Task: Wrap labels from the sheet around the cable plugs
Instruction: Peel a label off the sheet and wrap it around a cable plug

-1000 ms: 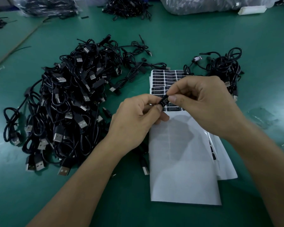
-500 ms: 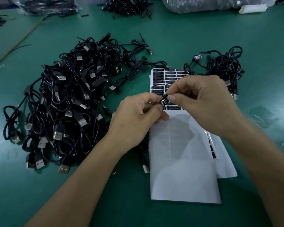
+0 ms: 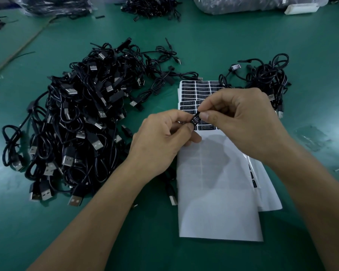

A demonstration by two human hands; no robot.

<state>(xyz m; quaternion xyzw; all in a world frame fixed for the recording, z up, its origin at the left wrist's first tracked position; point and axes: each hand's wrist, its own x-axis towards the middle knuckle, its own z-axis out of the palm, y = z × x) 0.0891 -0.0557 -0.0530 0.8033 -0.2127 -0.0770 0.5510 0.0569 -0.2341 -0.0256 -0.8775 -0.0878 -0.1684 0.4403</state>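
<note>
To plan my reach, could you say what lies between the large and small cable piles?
Head view: the label sheet, with left hand and right hand pinching a plug above.

On your green mat (image 3: 223,45), locate a clear plastic bag (image 3: 243,4) at 12 o'clock, with a white block (image 3: 299,8) just beside it at 1 o'clock. A crumpled clear film patch (image 3: 311,136) lies at 3 o'clock.

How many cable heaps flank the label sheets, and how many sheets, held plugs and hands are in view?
Cable heaps beside the sheets: 2, the big heap on the left, the small heap on the right
Label sheets showing: 2, the top sheet over the lower sheet
Held plug: 1, the plug
Hands: 2, the left hand and the right hand, both pinching it
Total: 7
</note>
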